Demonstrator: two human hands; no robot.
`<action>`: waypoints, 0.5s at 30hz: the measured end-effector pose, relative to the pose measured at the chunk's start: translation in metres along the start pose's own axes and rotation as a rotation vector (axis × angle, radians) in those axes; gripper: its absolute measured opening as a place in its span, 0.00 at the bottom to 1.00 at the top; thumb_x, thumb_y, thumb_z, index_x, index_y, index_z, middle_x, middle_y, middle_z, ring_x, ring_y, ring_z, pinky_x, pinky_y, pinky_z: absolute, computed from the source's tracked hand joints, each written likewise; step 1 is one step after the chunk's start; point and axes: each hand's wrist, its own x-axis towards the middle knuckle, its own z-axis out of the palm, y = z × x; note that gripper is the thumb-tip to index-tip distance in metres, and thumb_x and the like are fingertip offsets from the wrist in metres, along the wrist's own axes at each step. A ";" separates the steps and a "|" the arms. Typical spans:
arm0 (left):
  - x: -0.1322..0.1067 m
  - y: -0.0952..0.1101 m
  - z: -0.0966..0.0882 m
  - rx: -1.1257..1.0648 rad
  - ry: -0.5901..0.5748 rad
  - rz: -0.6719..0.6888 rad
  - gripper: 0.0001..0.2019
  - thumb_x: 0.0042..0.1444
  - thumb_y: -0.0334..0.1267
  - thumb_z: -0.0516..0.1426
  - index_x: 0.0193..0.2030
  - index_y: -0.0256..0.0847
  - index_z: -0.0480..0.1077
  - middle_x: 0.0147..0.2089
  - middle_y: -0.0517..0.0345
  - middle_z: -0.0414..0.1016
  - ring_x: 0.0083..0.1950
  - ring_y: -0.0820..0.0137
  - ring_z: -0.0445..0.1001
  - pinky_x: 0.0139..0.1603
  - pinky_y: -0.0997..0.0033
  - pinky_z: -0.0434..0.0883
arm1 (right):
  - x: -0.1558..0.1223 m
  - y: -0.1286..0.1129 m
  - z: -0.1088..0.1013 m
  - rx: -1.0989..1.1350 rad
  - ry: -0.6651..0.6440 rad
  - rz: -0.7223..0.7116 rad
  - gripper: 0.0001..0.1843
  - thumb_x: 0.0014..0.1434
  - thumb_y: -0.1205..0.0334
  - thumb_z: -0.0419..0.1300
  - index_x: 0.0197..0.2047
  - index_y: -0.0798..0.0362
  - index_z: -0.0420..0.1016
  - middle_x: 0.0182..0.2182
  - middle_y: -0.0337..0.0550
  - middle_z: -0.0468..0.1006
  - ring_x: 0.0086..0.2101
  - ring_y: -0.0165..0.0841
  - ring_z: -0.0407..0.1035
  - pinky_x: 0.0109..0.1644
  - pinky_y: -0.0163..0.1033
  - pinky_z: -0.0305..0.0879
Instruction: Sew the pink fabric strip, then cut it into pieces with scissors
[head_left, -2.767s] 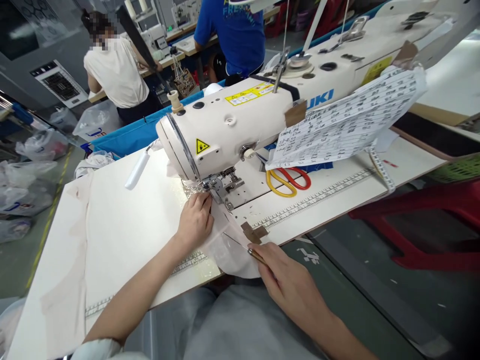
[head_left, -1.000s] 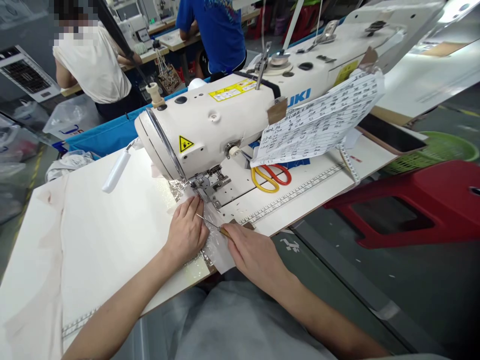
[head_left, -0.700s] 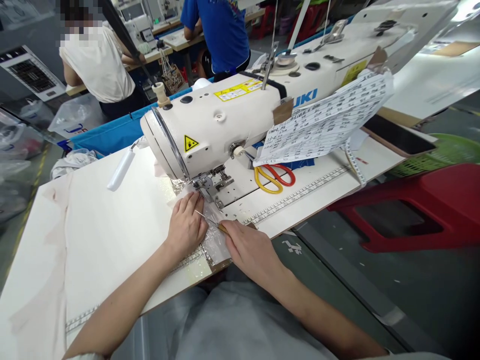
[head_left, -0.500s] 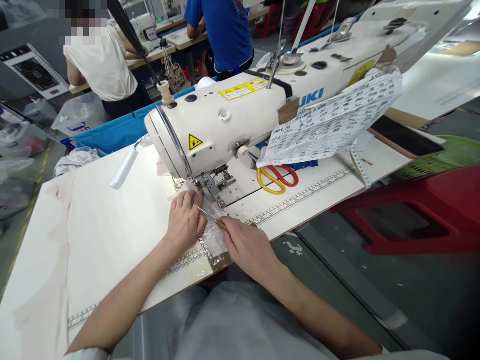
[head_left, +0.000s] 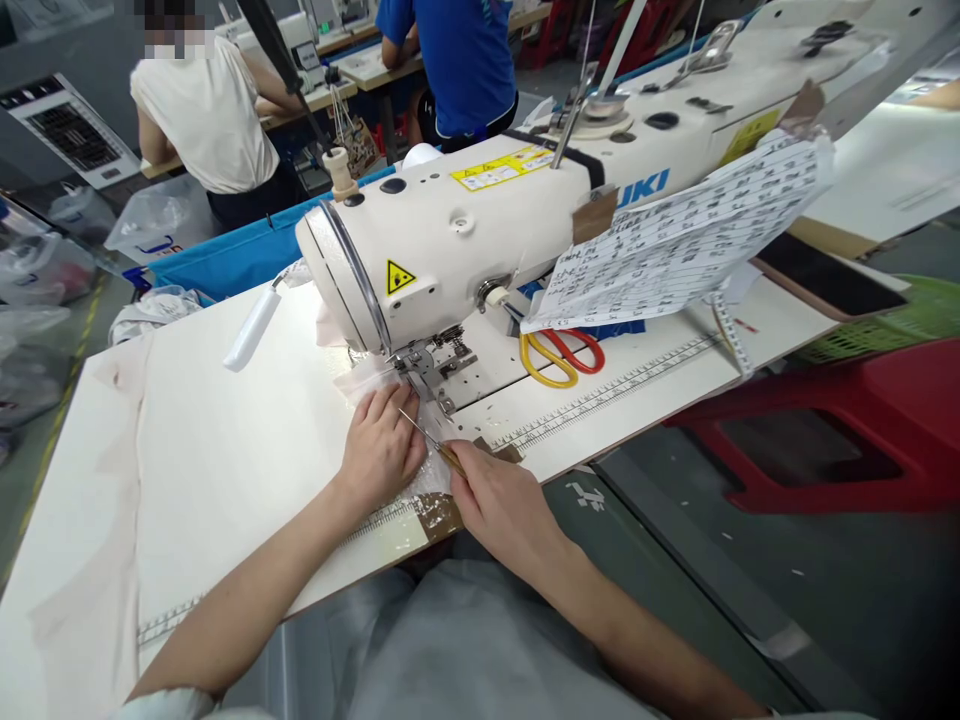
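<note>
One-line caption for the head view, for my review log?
Left hand presses clear material flat by the sewing machine presser foot; right hand holds a thin pointed tool against it.

The right hand (head_left: 504,505) with its awl (head_left: 431,442) has moved up beside the left hand (head_left: 384,447), and less fabric (head_left: 435,478) overhangs the table edge.
</note>
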 end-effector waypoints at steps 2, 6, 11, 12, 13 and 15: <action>0.000 0.001 0.001 0.013 -0.024 -0.007 0.19 0.61 0.35 0.49 0.58 0.30 0.65 0.60 0.42 0.68 0.63 0.55 0.61 0.63 0.53 0.60 | -0.001 0.001 0.000 0.001 0.017 -0.008 0.11 0.61 0.72 0.51 0.46 0.55 0.68 0.35 0.43 0.78 0.31 0.35 0.73 0.28 0.35 0.59; 0.000 -0.001 0.000 0.026 -0.045 -0.003 0.20 0.61 0.33 0.49 0.58 0.29 0.65 0.61 0.42 0.67 0.63 0.54 0.62 0.63 0.52 0.59 | -0.005 0.003 -0.001 0.013 0.037 -0.018 0.12 0.61 0.72 0.49 0.46 0.55 0.67 0.33 0.43 0.78 0.30 0.34 0.73 0.29 0.34 0.59; -0.001 0.003 -0.003 0.031 -0.040 -0.001 0.19 0.64 0.37 0.47 0.57 0.31 0.66 0.60 0.43 0.68 0.63 0.55 0.62 0.63 0.51 0.59 | -0.012 0.010 -0.003 0.070 0.097 -0.036 0.12 0.62 0.70 0.47 0.46 0.54 0.67 0.32 0.42 0.77 0.28 0.34 0.72 0.27 0.35 0.59; -0.001 0.005 -0.003 0.033 -0.041 -0.004 0.19 0.64 0.39 0.47 0.57 0.31 0.67 0.60 0.43 0.68 0.63 0.55 0.62 0.63 0.51 0.59 | -0.013 0.013 -0.004 0.083 0.116 -0.036 0.11 0.63 0.69 0.46 0.45 0.54 0.67 0.31 0.42 0.77 0.27 0.34 0.72 0.27 0.35 0.59; -0.002 0.006 -0.003 0.036 -0.042 -0.007 0.19 0.64 0.40 0.47 0.56 0.31 0.67 0.60 0.42 0.68 0.63 0.55 0.62 0.63 0.51 0.59 | -0.014 0.016 -0.005 0.095 0.136 -0.032 0.11 0.63 0.68 0.46 0.45 0.54 0.67 0.31 0.42 0.77 0.27 0.34 0.72 0.27 0.35 0.60; -0.002 0.007 -0.002 0.045 -0.042 -0.008 0.20 0.64 0.40 0.48 0.57 0.31 0.66 0.60 0.42 0.68 0.63 0.55 0.62 0.63 0.51 0.59 | -0.015 0.022 -0.007 0.119 0.173 -0.017 0.11 0.64 0.67 0.45 0.44 0.54 0.67 0.30 0.41 0.77 0.26 0.34 0.72 0.28 0.35 0.61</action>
